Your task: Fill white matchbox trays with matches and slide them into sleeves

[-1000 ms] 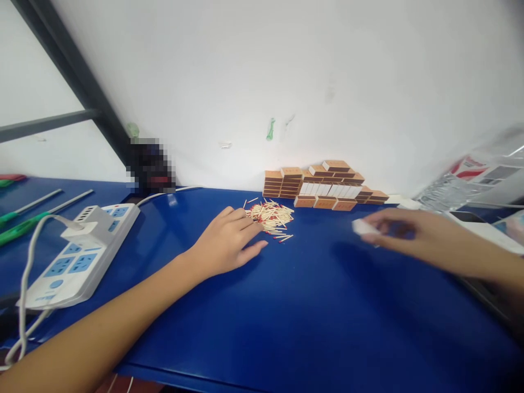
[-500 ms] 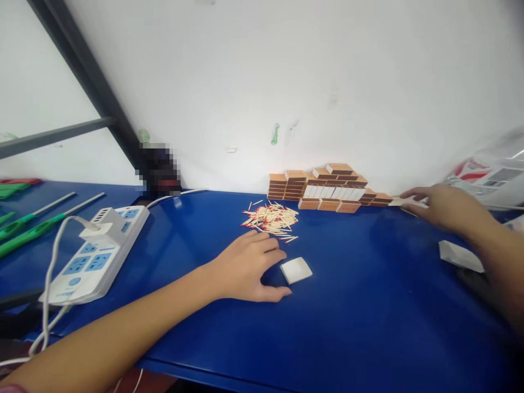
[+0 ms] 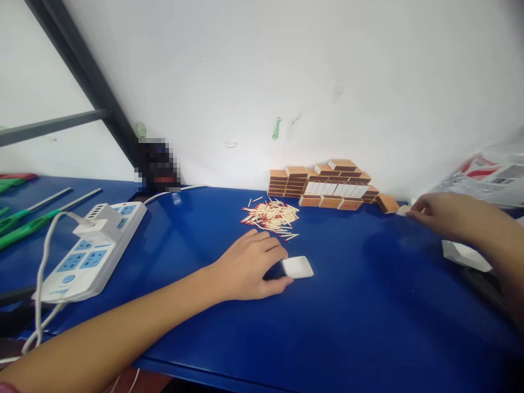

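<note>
My left hand (image 3: 254, 266) rests on the blue table with thumb and fingers around the left end of a small white tray (image 3: 298, 267). Over at the right, my right hand (image 3: 438, 212) pinches a small white piece (image 3: 403, 210) beside a tilted brown matchbox (image 3: 387, 203). Several stacked matchboxes (image 3: 329, 202) stand along the wall. Loose matches with red heads (image 3: 272, 215) lie in a pile left of the stack, just beyond my left hand.
A white power strip (image 3: 92, 256) with a plug and cable lies at the left, near green-handled tools (image 3: 36, 221). Another white tray (image 3: 465, 256) lies under my right forearm. A plastic-wrapped pack (image 3: 487, 172) sits at the back right.
My left thumb and fingers have closed in on the white tray. My right fingers have drawn together on the white piece. The matchbox at the stack's right end has shifted and turned.
</note>
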### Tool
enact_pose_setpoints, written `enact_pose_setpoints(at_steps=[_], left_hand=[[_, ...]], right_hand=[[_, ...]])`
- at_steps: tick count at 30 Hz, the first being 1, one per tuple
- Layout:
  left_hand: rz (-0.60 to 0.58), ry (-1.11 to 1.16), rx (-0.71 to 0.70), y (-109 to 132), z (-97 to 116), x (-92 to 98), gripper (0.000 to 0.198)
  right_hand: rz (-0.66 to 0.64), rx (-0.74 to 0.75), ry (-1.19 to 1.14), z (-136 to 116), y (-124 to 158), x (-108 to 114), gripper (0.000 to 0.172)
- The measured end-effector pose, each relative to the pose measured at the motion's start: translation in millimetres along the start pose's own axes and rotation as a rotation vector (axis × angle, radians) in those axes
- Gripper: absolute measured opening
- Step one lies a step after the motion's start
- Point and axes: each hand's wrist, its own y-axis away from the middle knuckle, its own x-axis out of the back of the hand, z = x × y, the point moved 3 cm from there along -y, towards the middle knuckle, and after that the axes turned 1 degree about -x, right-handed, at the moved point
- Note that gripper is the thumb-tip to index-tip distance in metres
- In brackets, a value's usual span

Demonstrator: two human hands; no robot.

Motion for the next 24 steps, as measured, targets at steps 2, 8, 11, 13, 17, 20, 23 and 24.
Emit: enact_pose_setpoints(at_steps=[2, 8, 11, 13, 17, 20, 23, 24], left_hand=[[0.003, -0.008, -0.002, 0, 0, 0.1, 0.03], [0.016, -0.058, -0.005, 0, -2, 4.2, 0.031], [0.025, -0.071, 0.003, 1, -5, 3.9, 0.04], [0.02, -0.095, 0.004, 1, -6, 2.7, 0.042], [-0.004, -0.126, -0.024, 2, -5, 0.3, 0.036], [-0.03, -0.123, -0.073, 3, -2, -1.3, 0.036], [-0.044, -0.135, -0.102, 3, -1, -3.1, 0.037], [-0.045, -0.136, -0.106, 4, -1, -3.8, 0.037]], right_hand=[[-0.135, 0.053, -0.046, -15, 12, -1, 0.02], [-0.075, 0.278, -0.124, -105, 59, 35, 0.016], [0.054, 0.616, -0.424, -170, 79, 61, 0.017], [0.085, 0.717, -0.535, -203, 83, 70, 0.017], [0.09, 0.812, -0.584, -242, 72, 74, 0.015], [0.045, 0.858, -0.497, -257, 57, 70, 0.022], [0.006, 0.886, -0.428, -267, 47, 66, 0.017], [0.002, 0.886, -0.422, -269, 46, 66, 0.016]])
